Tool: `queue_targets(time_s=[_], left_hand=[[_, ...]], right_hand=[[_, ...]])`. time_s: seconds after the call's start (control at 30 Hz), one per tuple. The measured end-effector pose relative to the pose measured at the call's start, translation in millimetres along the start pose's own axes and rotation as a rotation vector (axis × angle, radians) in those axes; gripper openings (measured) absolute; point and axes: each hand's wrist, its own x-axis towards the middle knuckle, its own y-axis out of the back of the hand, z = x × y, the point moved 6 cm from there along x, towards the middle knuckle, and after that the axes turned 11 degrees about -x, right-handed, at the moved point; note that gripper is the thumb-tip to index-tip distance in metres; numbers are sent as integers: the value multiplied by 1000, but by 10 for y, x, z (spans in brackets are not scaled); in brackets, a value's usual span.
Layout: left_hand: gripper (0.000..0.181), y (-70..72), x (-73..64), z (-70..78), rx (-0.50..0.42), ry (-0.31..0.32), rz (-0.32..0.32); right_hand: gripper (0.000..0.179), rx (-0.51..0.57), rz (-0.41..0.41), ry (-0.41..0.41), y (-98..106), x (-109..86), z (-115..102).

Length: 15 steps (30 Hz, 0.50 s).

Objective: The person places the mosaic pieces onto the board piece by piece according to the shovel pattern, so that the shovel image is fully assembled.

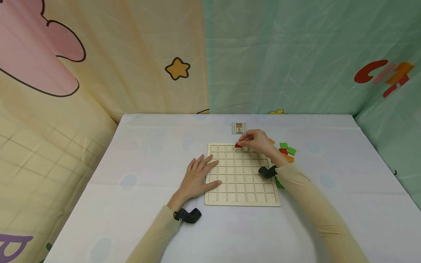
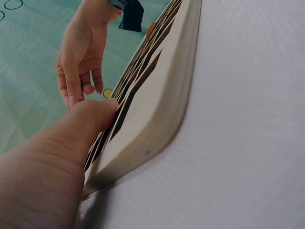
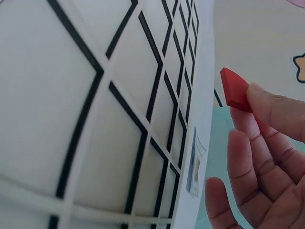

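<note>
A pale wooden grid board [image 1: 241,203] lies on the white table. My right hand [image 1: 257,141] is over the board's far edge and pinches a small red tile [image 3: 235,90] between thumb and fingertips. In the right wrist view the tile has one curved side and straight edges. My left hand [image 1: 196,178] rests with spread, straight fingers on the board's left edge; its thumb [image 2: 102,112] lies on the board's rim in the left wrist view. All of the grid's cells in sight are bare.
Several green tiles [image 1: 284,145], a red tile [image 1: 283,151] and orange tiles [image 1: 289,158] lie right of the board, partly behind my right forearm. Another green tile [image 1: 279,182] sits by the right edge. A small picture card [image 1: 239,128] lies beyond the board.
</note>
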Motion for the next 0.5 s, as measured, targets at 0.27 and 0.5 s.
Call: queue_targets(time_s=[0.27, 0.5], left_hand=[[70, -1, 7, -3, -4, 21, -12], [70, -14, 10, -15, 8, 35, -26]], right_hand=[[11, -54, -28, 32, -143, 78, -83], [9, -115, -31, 30, -218, 134, -104]])
